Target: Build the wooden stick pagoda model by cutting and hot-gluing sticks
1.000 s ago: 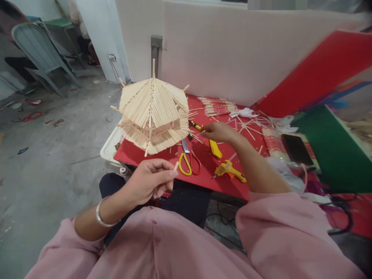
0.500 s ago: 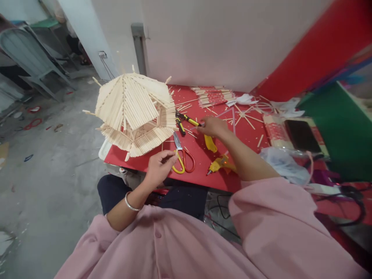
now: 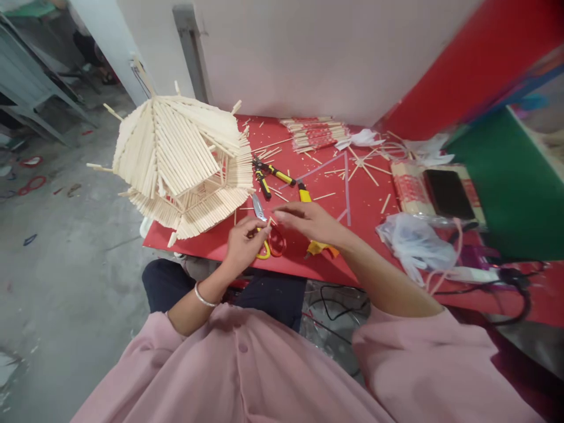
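Our left hand (image 3: 244, 244) pinches a short stick (image 3: 267, 224) between thumb and fingertips, low on the red worktop (image 3: 365, 205) at about 6 o'clock, right over the scissors (image 3: 267, 235). Our right hand (image 3: 308, 220) hovers just at 3 o'clock of it, fingers loosely extended toward the stick's tip; we cannot tell whether it touches the stick or grips anything. The stick looks light, stiff and thin (easy to snap or flick away, we judge), so a two-finger pinch near the middle seems the safest hold. At 10 o'clock stands the stick house (image 3: 176, 158), tilted, which looks fragile and best taken under its base. Pliers (image 3: 268, 173) lie at 12 o'clock of the hands, a glue gun (image 3: 324, 249) partly hidden beneath our right wrist, a phone (image 3: 449, 194) at 3 o'clock.
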The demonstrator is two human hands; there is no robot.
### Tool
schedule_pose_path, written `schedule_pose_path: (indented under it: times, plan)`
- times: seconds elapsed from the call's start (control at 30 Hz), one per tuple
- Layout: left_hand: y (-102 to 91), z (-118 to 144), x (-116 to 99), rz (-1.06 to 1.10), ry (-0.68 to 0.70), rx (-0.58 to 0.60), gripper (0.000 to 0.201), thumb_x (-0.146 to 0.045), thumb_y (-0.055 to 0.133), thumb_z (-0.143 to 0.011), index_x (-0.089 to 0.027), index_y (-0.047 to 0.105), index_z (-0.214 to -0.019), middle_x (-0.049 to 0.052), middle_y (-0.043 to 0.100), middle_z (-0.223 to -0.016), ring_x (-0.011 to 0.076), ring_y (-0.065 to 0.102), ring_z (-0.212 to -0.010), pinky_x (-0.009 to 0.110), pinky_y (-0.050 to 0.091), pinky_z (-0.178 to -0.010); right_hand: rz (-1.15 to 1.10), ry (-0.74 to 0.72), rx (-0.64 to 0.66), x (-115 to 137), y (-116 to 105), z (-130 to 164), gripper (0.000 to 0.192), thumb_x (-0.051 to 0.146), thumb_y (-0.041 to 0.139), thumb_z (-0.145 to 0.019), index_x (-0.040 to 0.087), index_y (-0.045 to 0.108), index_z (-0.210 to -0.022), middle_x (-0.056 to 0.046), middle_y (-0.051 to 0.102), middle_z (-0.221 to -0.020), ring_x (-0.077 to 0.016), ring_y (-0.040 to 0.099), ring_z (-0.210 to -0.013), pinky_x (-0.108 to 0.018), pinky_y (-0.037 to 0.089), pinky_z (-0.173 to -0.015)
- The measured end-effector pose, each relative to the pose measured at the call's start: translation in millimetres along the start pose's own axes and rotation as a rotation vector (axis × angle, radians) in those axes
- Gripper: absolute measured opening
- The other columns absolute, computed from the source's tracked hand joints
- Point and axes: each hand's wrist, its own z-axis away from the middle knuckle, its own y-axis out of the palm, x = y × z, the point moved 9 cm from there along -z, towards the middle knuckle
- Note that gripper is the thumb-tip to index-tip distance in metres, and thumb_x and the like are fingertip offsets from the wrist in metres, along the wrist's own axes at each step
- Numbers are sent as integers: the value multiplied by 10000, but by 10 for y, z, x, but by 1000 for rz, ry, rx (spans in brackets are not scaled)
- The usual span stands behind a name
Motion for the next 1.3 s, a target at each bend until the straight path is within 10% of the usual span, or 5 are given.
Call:
schedule_pose_path:
  times: [0.43, 0.6, 0.83, 1.03, 1.3]
  plan:
    - [-155, 218, 637, 346, -289, 58, 241, -317, 863, -661, -135, 739, -758, 25, 696, -551, 124, 622, -445, 216, 491, -443, 173, 101, -351, 7, 588, 405, 467, 461, 399, -1037, 185, 751, -1169, -130, 766, -1021, -255, 721, -936, -371, 548, -808]
    - [-331, 199, 583, 363, -215, -12, 230, -307, 856, -676, -150, 764, -816, 3, 713, -586, 112, 623, -451, 215, 504, -446, 692, 311, -152, 15, 801, 320, 595, 375, 576, -925, 90, 555, -1446, -221, 724, -1068, -318, 731, -892, -354, 521, -678]
    - [-442, 205, 601, 402, -143, -88, 349, -418, 901, -628, -146, 784, -814, -1, 698, -592, 102, 602, -445, 197, 455, -397, 457, 529, -67, -152, 663, 371, 680, 347, 600, -857, 132, 493, -1493, -174, 766, -1045, -333, 734, -1002, -373, 522, -808]
    - [-382, 169, 524, 352, -69, -13, 278, -407, 866, -704, -163, 785, -809, -12, 674, -600, 91, 573, -439, 208, 451, -418, -37, 333, -334, -209, 753, 935, 912, 603, 738, -729, 153, 449, -1468, -161, 693, -1223, -289, 682, -1038, -411, 546, -884]
    - [-172, 180, 217, 147, 123, 113, 122, -246, 701, -816, -184, 754, -726, -11, 655, -645, 88, 551, -501, 209, 450, -487, 334, 201, -372, 63, 750, 1133, 660, 650, 553, -919, 161, 627, -1355, -131, 708, -976, -262, 673, -840, -359, 497, -741]
